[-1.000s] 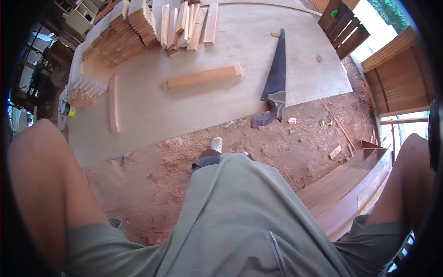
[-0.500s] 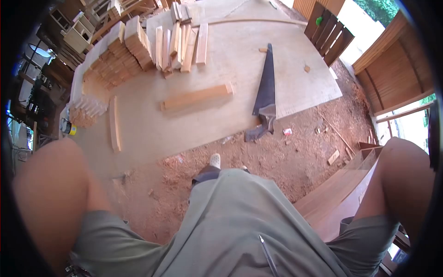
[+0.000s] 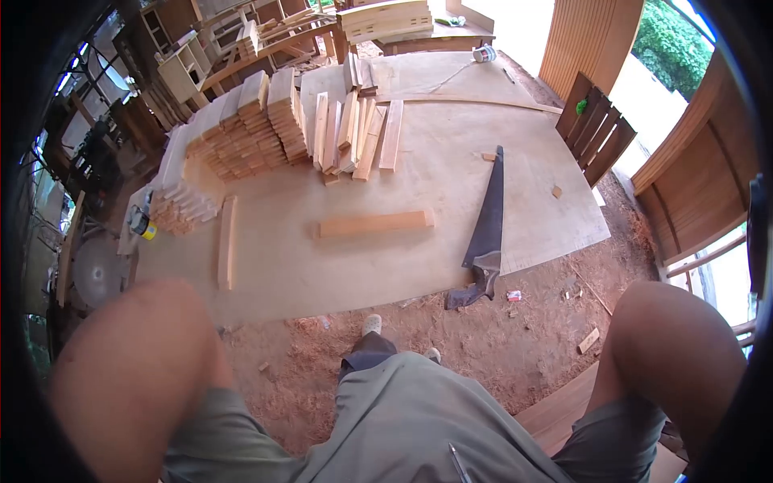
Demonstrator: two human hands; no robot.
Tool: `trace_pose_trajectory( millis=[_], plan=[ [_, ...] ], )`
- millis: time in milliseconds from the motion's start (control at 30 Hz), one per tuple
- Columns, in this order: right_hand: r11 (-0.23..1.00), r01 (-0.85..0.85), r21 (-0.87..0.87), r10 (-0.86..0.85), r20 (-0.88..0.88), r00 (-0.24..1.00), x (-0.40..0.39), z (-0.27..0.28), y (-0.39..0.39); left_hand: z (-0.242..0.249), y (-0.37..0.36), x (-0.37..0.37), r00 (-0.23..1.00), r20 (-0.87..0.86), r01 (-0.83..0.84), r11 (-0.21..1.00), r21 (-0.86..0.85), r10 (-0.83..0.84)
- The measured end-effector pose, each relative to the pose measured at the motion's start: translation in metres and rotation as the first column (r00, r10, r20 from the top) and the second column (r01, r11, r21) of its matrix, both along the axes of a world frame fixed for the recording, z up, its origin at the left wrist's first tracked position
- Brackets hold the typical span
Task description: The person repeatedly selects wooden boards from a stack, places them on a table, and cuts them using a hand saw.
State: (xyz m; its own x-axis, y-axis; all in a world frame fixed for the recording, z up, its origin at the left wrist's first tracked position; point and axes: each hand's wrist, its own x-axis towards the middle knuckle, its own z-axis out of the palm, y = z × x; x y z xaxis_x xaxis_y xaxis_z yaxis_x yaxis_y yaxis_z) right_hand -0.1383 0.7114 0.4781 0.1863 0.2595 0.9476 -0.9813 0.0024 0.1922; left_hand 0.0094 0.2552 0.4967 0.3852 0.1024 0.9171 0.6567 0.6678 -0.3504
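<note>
Neither my left hand nor my right hand shows; only my bare arms, bent at the elbows, stick out on both sides below the grey sleeves. In front of me a short wooden block (image 3: 376, 224) lies on a large flat sheet (image 3: 274, 282). Another narrow piece of wood (image 3: 228, 243) lies to its left. On the right, a handsaw (image 3: 488, 213) rests with its blade on the sheet and its dark handle over the near edge. Stacked wood pieces (image 3: 241, 133) stand at the back left, beside several loose pieces (image 3: 390, 137).
Behind the sheet stands a table (image 3: 439, 43) bearing planks. A small bucket (image 3: 484, 54) is at the sheet's far edge. Dark slats (image 3: 596, 133) and wooden panels stand on the right. A yellow-labelled container (image 3: 143, 224) is at the left. Wood scraps lie on the earth floor (image 3: 322, 378).
The view has tilted up, so the sheet, saw and wood appear lower and further right. The far table and bucket have come into view. Both elbows appear lower, the left one further right.
</note>
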Motion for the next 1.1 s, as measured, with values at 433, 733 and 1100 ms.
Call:
trace_pose_trajectory(
  millis=[433,733,1100],
  plan=[
    [0.969,0.211,0.125,-0.214,0.007,0.977,0.026,0.015,-0.083,-0.069,-0.094,-0.063,0.978,0.158,0.104,0.976,0.19,-0.135],
    [0.939,0.314,0.143,-0.313,-0.028,0.949,0.032,0.014,-0.156,-0.101,-0.153,-0.104,0.955,0.23,0.128,0.96,0.249,-0.187],
    [0.898,-0.103,0.428,-0.368,0.6,-0.711,-0.011,-0.506,-0.033,-0.507,-0.043,-0.147,-0.363,0.896,-0.133,0.938,-0.32,0.255]
  ],
)
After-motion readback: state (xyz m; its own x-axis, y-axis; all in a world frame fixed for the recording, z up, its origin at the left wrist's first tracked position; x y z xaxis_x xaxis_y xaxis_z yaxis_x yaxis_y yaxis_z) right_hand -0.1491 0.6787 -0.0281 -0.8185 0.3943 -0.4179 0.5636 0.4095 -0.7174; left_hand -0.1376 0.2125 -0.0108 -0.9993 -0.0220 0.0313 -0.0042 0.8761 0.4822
